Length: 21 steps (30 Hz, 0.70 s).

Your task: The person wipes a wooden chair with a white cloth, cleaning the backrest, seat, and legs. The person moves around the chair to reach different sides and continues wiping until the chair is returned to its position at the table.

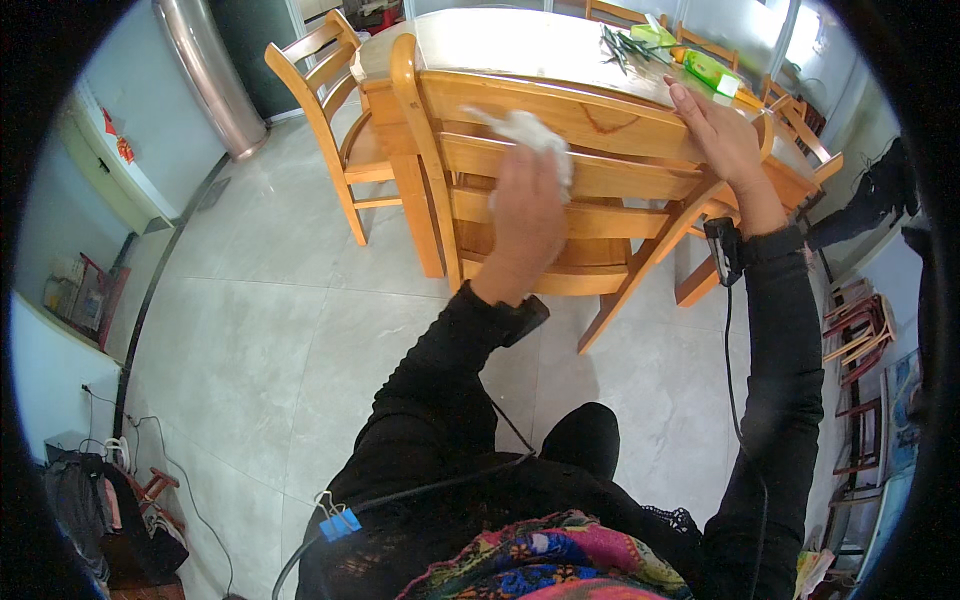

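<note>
A crumpled white cloth (pixel 534 133) is under the fingers of my left hand (pixel 529 202), against the back slats of a wooden chair (pixel 592 112). The cloth looks slightly blurred. My right hand (pixel 716 139) grips the chair's top rail near its right end, thumb on the near side. The chair stands with its back towards me, its seat facing a wooden dining table (pixel 487 41) with a shiny top. A reddish-brown curved mark shows on the upper slat between my hands. The palm of my left hand is hidden from view.
Another wooden chair (pixel 322 105) stands to the left. Green leafy stalks (pixel 626 46) and a green packet (pixel 709 73) lie on the table. Stacked stools (pixel 862 330) line the right wall. A cable (pixel 187 480) trails over the tiled floor at left; another hangs from my right wrist.
</note>
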Motion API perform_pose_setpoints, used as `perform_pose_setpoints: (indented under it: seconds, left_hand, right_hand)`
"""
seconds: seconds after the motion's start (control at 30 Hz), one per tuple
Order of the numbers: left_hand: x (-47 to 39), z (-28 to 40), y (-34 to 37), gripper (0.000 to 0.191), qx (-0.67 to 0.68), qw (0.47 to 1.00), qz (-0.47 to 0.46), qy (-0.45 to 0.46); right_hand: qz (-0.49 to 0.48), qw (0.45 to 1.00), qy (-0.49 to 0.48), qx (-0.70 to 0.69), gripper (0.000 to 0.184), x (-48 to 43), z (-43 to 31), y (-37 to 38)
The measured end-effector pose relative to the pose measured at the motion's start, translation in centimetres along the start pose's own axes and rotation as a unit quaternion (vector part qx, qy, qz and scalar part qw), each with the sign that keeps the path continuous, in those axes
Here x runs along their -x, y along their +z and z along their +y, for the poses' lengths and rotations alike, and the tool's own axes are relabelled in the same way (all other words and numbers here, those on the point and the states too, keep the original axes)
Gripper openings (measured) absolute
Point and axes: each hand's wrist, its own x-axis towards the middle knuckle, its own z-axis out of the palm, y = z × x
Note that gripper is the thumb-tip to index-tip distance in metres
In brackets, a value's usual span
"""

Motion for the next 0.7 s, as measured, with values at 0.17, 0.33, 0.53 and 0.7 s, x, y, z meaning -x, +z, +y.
perform_pose_setpoints:
  seconds: [0.17, 0.33, 0.53, 0.7]
  left_hand:
    - [-0.4, -1.6, -0.5, 0.045, -0.042, 0.999, 0.023, -0.014]
    - [-0.9, -2.3, -2.0, 0.042, -0.007, 0.994, 0.022, -0.109]
    - [-1.2, 0.4, -0.2, 0.036, -0.031, 0.997, -0.027, 0.062]
    - [-0.4, -2.7, -1.9, 0.036, -0.119, 0.990, -0.051, 0.061]
  right_hand:
    - [-0.001, 1.000, -0.003, -0.002, 0.079, 0.0, -0.1, 0.0]
    - [-0.016, 1.000, 0.019, -0.001, 0.079, 0.0, -0.2, -0.1]
    - [-0.008, 1.000, 0.012, 0.006, 0.078, 0.2, -0.3, -0.2]
    - [-0.004, 1.000, -0.014, 0.015, 0.078, 0.3, -0.4, -0.5]
